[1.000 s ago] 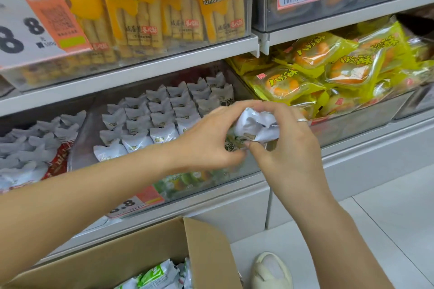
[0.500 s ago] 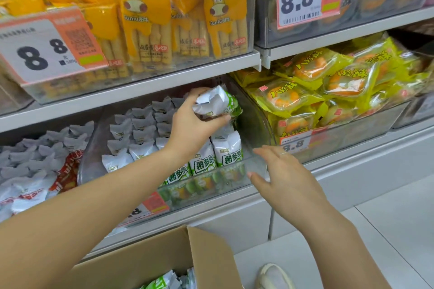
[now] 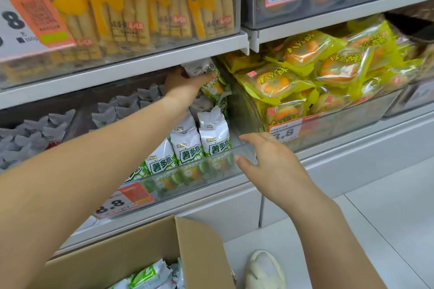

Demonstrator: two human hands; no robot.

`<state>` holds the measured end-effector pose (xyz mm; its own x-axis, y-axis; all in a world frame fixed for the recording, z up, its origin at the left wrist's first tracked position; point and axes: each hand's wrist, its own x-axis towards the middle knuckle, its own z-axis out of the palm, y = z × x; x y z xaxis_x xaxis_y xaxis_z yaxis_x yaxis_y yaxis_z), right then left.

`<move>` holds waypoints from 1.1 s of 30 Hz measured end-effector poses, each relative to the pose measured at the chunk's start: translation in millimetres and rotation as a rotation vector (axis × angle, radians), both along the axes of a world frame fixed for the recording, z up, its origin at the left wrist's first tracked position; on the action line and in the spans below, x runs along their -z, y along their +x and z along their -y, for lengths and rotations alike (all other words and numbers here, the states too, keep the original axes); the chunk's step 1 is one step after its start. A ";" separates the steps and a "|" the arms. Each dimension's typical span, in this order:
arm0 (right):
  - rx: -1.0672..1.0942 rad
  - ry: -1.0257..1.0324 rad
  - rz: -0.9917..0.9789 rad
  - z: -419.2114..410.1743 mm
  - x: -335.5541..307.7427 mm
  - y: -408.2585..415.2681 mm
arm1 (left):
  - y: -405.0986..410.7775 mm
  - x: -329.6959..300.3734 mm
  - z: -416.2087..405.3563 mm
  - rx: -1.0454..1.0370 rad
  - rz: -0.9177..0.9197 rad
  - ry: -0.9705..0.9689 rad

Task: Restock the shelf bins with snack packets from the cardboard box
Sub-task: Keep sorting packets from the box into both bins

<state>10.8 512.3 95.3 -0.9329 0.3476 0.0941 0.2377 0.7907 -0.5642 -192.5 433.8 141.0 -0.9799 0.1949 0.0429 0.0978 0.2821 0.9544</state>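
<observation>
One snack packet is being carried to the back of the clear shelf bin, high up under the shelf above, so the step in hand is judged to be the placing of a packet in the rear of the right-hand row. The packet is gripped by the left hand: the thumb is laid across its front face and the other fingers are curled behind it, mostly hidden. It is held tilted, just above the green-and-white packets already standing in the bin; whether it touches them cannot be told.

The right hand is held at the bin's front right corner with its fingers extended and loosely spread. Nothing is grasped by it; whether the fingertips actually touch the clear rim cannot be made out.

Next, the packet would probably need to be lowered upright behind the row and let go, and another would then be fetched from the cardboard box below, where more packets are seen.
</observation>
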 end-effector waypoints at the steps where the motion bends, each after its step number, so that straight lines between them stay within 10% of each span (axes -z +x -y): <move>1: -0.001 -0.004 0.000 -0.4 -0.1 -0.1 | 1.2 1.7 0.2 -0.019 0.020 0.061; 10: -0.018 -0.012 0.007 -0.9 0.1 0.7 | 19.2 9.4 14.3 -0.020 0.123 0.257; 15: -0.014 -0.001 0.009 -0.7 0.2 0.3 | 0.9 4.8 11.1 0.153 -0.215 -0.504; 26: -0.039 0.051 -0.017 -2.1 7.0 7.1 | 9.1 16.8 -36.5 0.193 -0.323 -1.214; 33: -0.043 0.069 -0.021 -1.6 7.8 6.6 | 11.2 7.3 -42.5 0.338 -0.246 -1.314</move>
<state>17.3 513.9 87.6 -0.9444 0.2992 0.1361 0.1912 0.8369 -0.5129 -181.3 476.3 133.7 -0.8714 0.4514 -0.1922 0.4671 0.8831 -0.0437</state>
